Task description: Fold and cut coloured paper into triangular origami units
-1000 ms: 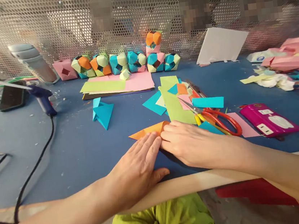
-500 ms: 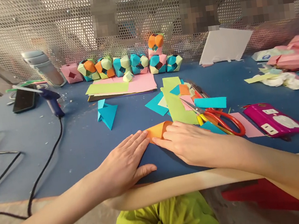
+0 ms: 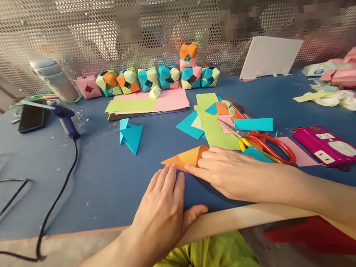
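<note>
A sheet of orange paper (image 3: 185, 157) lies on the blue table, folded over, with its sharp point toward the left and its right side curling up. My left hand (image 3: 162, 200) is stretched out flat just below it, fingertips touching the lower edge near the point. My right hand (image 3: 221, 167) grips the right side, the index finger pressing on the fold and the other fingers curled in; part of the paper is hidden under them. Beyond my left hand lies a folded blue paper piece (image 3: 132, 136).
Red-handled scissors (image 3: 273, 145) and paper scraps sit past my right hand, near a magenta power strip (image 3: 331, 145). A glue gun (image 3: 66, 121) with its cord is at left. Folded paper balls (image 3: 148, 79) line the back, by stacked sheets (image 3: 132, 105). Crumpled paper (image 3: 342, 98) lies far right.
My left hand has slid down and back off the orange paper, uncovering its left point. My right hand keeps its grip. The whole view has shifted slightly.
</note>
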The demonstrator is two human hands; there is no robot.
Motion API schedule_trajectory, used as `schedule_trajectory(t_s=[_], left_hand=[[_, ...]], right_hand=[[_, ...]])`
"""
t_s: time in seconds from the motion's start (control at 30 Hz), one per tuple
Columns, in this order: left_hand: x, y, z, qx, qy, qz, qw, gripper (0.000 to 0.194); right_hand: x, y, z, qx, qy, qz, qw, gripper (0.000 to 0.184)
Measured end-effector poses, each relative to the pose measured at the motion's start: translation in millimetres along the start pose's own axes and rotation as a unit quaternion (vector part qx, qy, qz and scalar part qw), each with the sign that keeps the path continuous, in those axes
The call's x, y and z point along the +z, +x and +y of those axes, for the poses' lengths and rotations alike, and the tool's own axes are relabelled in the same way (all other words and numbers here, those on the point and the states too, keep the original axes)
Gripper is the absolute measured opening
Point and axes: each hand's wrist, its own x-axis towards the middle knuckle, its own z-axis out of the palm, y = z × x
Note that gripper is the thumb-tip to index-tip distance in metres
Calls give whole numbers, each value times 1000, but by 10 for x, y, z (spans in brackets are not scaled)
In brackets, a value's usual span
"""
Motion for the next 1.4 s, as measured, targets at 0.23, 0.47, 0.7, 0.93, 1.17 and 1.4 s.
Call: schedule_trajectory(t_s=[0.23,0.47,0.7,0.93,1.17,1.4], left_hand=[[62,13,-33,-12,10,5,1000,72],[58,125,-16,-46,43,-19,998,61],[109,73,-14,-52,39,-12,998,68],[134,48,-21,-52,28,12,998,62],[63,75,-23,-72,16,-59,996,64],[89,62,-28,-74,32,-38,996,58]], right_hand=[[-23,15,-4,-4,4,-17,1000,46],[-143,-9,59,9,32,-54,998,37],[-371,177,10,114,118,72,984,33],[-55,425,-114,60,286,-65,954,86],[147,133,200,119,201,-93,968,100],[62,-7,215,184,117,-39,975,105]])
